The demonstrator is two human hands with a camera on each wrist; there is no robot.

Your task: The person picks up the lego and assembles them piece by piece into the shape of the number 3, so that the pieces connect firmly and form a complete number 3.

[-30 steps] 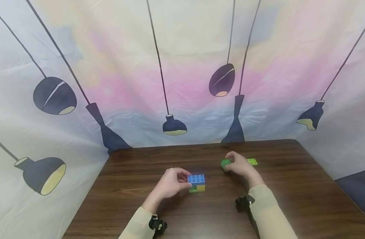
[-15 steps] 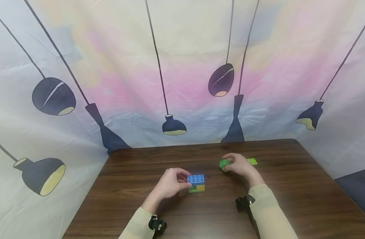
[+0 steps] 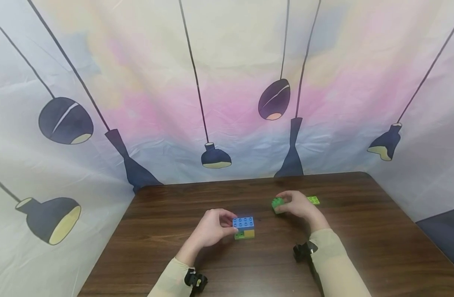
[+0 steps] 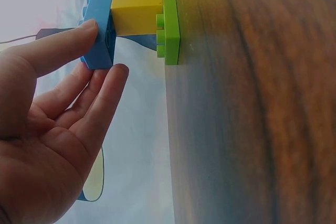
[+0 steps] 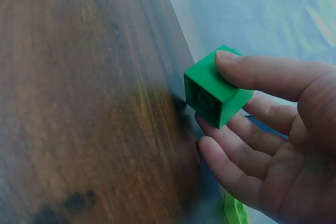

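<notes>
My left hand pinches the end of a blue toy brick between thumb and fingers. Under that brick sit a yellow brick and a flat light-green plate, which rests on the table; a gap shows beneath the blue brick's near end in the left wrist view. My right hand grips a small dark-green brick, thumb on one side and fingers on the other, its hollow underside in sight of the right wrist camera. It is held above the table, to the right of and behind the stack.
Just beyond my right hand a second light-green plate lies on the brown wooden table, partly hidden by the hand. A cloth backdrop printed with lamps hangs right behind the table's far edge.
My right hand has shifted slightly left with the dark-green brick, which has turned a little in the fingers. The left hand and the stack have stayed in place.
</notes>
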